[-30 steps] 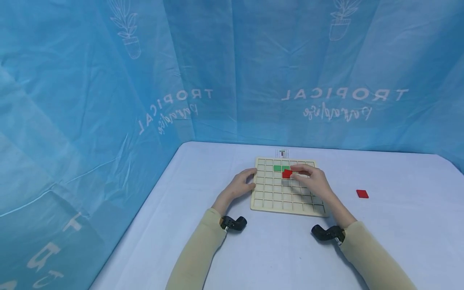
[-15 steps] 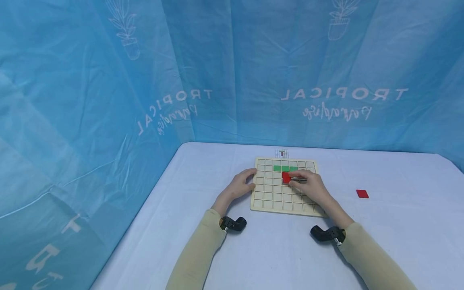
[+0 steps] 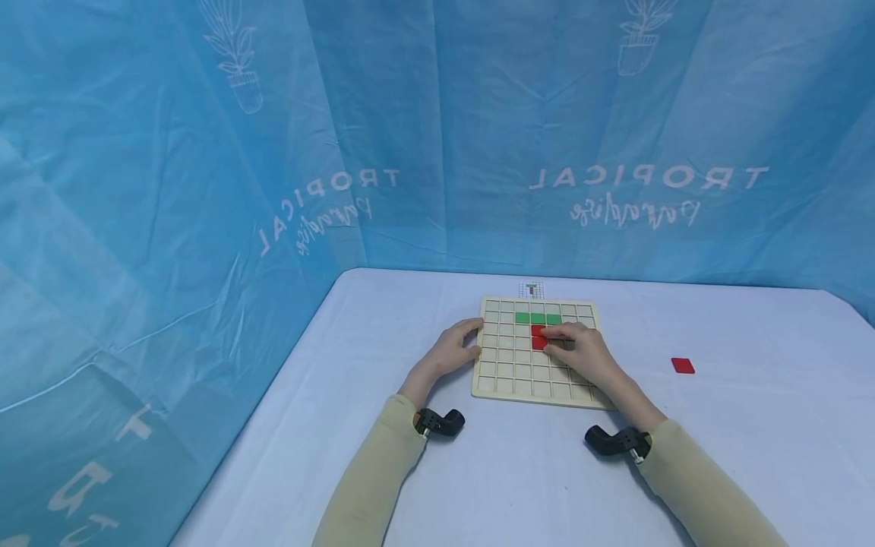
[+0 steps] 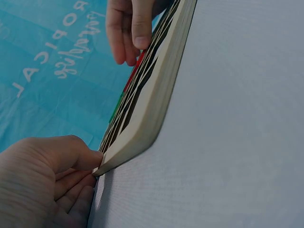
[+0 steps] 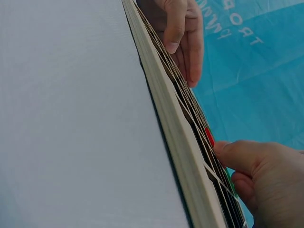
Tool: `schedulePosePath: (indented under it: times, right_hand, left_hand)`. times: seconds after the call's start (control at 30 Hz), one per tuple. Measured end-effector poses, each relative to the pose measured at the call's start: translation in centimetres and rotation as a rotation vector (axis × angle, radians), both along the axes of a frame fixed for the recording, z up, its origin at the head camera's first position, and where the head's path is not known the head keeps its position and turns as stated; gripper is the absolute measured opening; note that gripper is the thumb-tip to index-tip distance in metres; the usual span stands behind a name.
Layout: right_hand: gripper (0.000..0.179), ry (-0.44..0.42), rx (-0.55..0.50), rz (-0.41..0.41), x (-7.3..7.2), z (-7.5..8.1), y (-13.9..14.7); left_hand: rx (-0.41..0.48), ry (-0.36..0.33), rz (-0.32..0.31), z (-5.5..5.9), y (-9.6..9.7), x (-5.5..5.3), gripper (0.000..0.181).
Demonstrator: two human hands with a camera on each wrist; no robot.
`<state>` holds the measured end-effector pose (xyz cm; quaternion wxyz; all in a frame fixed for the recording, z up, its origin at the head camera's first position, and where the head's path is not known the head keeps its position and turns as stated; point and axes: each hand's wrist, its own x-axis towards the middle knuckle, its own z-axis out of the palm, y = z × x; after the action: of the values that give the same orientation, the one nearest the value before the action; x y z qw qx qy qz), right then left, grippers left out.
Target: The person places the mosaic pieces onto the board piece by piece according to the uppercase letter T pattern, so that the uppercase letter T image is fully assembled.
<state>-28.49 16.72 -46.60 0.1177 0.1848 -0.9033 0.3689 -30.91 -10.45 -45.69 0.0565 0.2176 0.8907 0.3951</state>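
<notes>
A pale wooden grid board (image 3: 504, 365) lies on the white-covered table. Three green tiles (image 3: 538, 318) make a row in its upper part. Below the middle green one are two red tiles, an upper red tile (image 3: 536, 330) and a lower red tile (image 3: 538, 344). My right hand (image 3: 586, 353) pinches the lower red tile at its right side with thumb and forefinger. At the board's left edge, my left hand (image 3: 450, 351) rests with thumb and forefinger spread apart against the wood. The left wrist view shows that thumb (image 4: 85, 156) at the board's corner.
A loose red tile (image 3: 683, 365) lies on the table right of the board. Just behind the board is a small printed grid card (image 3: 531, 289) with a coloured pattern. A blue curtain (image 3: 478, 152) hangs along the table's back and left.
A third green tile, hidden before by the right hand, now shows. The right hand has moved slightly toward me, and its red tile now lies flat below the other red one.
</notes>
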Motion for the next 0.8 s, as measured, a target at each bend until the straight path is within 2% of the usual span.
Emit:
schedulePosePath:
  times: [0.23,0.53,0.63,0.8]
  right_hand:
    - [0.034,-0.033,-0.024,-0.004,-0.1,0.2,0.0]
    - [0.037,-0.136,-0.227,0.021,0.4,3.1,0.5]
    - [0.042,-0.146,-0.227,0.013,0.7,4.0,1.6]
    - [0.049,-0.121,-0.164,-0.003,1.2,5.0,5.2]
  left_hand:
    - [-0.003,-0.001,0.002,0.1,0.0,0.0,0.056]
    - [-0.001,0.000,-0.008,0.0,0.0,0.2,0.056]
    - [-0.002,-0.004,-0.010,0.0,0.0,0.2,0.056]
    - [0.000,-0.009,0.000,0.2,0.0,0.1,0.056]
